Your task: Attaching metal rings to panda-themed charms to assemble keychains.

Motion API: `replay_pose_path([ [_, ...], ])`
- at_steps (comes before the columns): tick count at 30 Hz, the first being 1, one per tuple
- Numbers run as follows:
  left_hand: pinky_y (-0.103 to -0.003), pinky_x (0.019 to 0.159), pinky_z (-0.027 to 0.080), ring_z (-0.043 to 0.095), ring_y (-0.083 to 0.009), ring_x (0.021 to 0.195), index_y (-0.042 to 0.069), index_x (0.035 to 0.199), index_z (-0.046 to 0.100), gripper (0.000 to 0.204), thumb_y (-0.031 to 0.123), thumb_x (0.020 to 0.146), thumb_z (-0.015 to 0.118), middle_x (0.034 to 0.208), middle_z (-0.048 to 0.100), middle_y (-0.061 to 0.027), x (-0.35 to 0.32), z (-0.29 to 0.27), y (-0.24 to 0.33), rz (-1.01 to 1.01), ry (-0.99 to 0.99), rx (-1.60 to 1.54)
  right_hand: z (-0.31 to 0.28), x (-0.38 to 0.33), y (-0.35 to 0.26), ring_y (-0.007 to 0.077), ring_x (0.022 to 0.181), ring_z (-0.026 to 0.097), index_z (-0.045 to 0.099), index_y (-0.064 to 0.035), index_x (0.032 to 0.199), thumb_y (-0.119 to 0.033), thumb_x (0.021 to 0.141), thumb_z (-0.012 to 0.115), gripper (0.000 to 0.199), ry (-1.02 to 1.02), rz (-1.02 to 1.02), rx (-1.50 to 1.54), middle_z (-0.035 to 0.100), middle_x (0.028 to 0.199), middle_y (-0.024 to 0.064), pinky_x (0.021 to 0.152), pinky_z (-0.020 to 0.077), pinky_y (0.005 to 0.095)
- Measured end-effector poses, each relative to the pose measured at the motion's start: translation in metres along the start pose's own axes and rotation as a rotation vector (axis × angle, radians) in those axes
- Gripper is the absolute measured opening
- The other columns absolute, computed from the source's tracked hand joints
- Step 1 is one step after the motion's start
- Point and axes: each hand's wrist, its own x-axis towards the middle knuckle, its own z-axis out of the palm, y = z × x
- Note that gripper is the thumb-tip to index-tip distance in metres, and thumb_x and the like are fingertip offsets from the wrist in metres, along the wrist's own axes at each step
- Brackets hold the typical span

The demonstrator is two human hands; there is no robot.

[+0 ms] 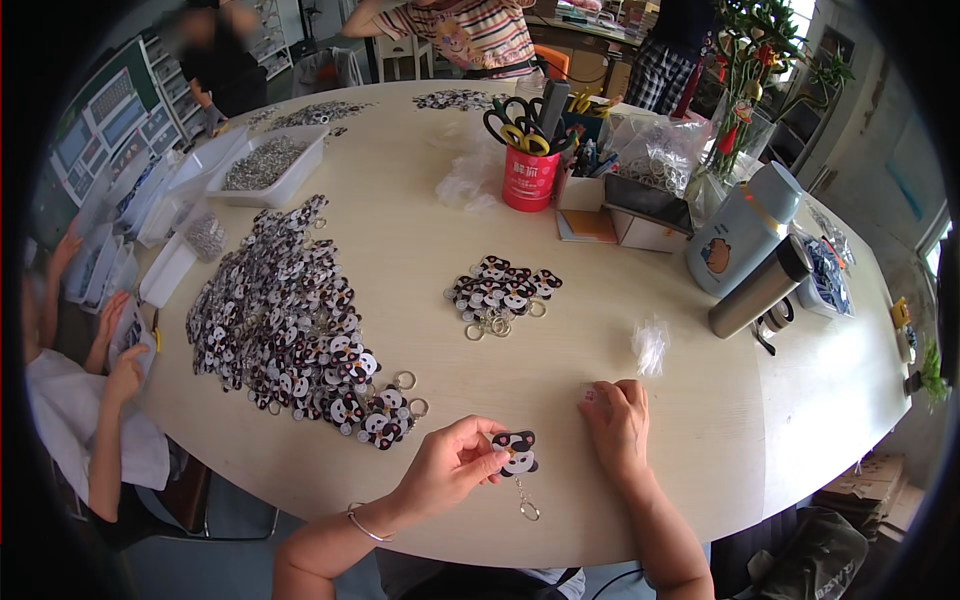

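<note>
My left hand (450, 465) pinches a black-and-white panda keychain (518, 455) between thumb and fingers. Its short chain and split ring (529, 511) dangle below, over the table's near edge. My right hand (618, 430) rests on the table with its fingers curled down and drawn together. At its thumb and fingertips shows a small pink and white piece (589, 396), too small to name. A large heap of panda keychains (270, 310) spreads to the left of my left hand. Ahead of my hands lies a smaller pile of the same keychains (503, 287).
Clear plastic bags (650, 348) lie beyond my right hand. A red can (530, 180) of scissors, a blue flask (740, 235) and a tilted steel thermos (762, 290) stand farther back. A white tray (318, 155) holds metal rings. Another person's hands (122, 370) work at far left.
</note>
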Motion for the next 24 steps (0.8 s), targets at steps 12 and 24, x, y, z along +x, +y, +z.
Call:
replay_pose_path([
  [12, -0.032, 0.073, 0.049, 0.059, -0.0195, 0.092, 0.003, 0.108, 0.06, 0.032, 0.009, 0.078, 0.07, 0.109, 0.058, -0.0074, 0.018, -0.014, -0.04, 0.667, -0.02, 1.118, -0.004, 0.004, -0.01, 0.0185, 0.069, 0.065, 0.067, 0.0008, 0.09, -0.002, 0.077, 0.072, 0.014, -0.063, 0.098, 0.305, 0.067, 0.078, 0.0126, 0.065, 0.0503, 0.0269],
  [24, -0.029, 0.077, 0.053, 0.057, -0.0192, 0.093, -0.001, 0.097, 0.067, 0.025, 0.009, 0.075, 0.062, 0.1, 0.063, -0.0092, 0.015, -0.014, -0.057, 0.818, -0.103, 1.205, 0.029, -0.013, -0.065, 0.0185, 0.067, 0.063, 0.07, -0.0004, 0.088, 0.002, 0.076, 0.069, 0.012, -0.158, 0.069, 0.419, 0.064, 0.077, 0.0088, 0.058, 0.0507, 0.0291],
])
